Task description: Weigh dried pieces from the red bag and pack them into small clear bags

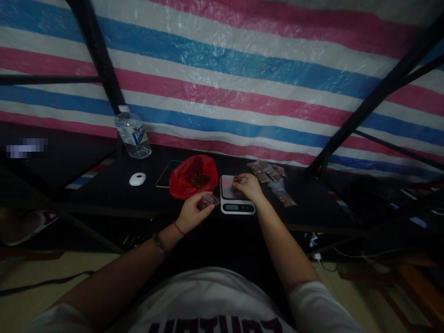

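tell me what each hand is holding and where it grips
Left hand holds a small clear plastic bag by its near edge. Right hand pinches something small over the grey digital scale; what, cannot be told.

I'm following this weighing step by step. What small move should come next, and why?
Probably lift the right hand off the scale, since its fingers rest on the platform and would skew the reading. The left hand holds a small clear bag beside the scale, ready.
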{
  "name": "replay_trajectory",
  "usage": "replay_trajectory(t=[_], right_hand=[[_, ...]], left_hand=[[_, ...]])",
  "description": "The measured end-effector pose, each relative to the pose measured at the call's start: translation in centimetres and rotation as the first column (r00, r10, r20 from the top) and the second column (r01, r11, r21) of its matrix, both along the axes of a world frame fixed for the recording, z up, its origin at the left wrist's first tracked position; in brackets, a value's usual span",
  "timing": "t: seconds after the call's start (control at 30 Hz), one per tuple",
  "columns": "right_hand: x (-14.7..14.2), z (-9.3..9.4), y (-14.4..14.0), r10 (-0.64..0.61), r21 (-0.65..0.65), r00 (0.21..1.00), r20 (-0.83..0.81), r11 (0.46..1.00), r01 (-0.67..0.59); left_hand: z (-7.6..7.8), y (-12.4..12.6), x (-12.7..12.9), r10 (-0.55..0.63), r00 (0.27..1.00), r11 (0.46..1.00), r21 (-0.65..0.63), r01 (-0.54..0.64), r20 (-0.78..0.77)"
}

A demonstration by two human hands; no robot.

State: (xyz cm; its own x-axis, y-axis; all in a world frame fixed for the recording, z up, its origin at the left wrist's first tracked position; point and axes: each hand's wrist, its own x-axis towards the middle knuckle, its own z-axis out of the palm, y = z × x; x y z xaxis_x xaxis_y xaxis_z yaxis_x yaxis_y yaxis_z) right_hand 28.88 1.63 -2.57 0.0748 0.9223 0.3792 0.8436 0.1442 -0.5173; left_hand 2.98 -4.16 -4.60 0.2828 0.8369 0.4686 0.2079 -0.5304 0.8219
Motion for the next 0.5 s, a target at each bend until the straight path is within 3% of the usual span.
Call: replay_trajectory(t=[0.1,0.23,0.5], right_hand=[[-0.7,1.0,-0.7,0.014,-0.001,0.999,-0.052,1.000,-0.014],[-2.3,2.3,-2.3,0.131,-0.026,0.971,-0.198,0.990,-0.139],[-5.8,3.5,-5.4,0.354,-0.046,0.814,-0.461,0.906,-0.420]], left_hand=[[0.1,0.1,-0.1,0.011,1.000,1.000,0.005,-0.011,-0.009],[-0.1,0.4,-0.1,0.031,1.000,1.000,0.000,-0.031,-0.005],[0.0,0.5,-0.2,0.045,0.998,0.998,0.035,-0.046,0.032]])
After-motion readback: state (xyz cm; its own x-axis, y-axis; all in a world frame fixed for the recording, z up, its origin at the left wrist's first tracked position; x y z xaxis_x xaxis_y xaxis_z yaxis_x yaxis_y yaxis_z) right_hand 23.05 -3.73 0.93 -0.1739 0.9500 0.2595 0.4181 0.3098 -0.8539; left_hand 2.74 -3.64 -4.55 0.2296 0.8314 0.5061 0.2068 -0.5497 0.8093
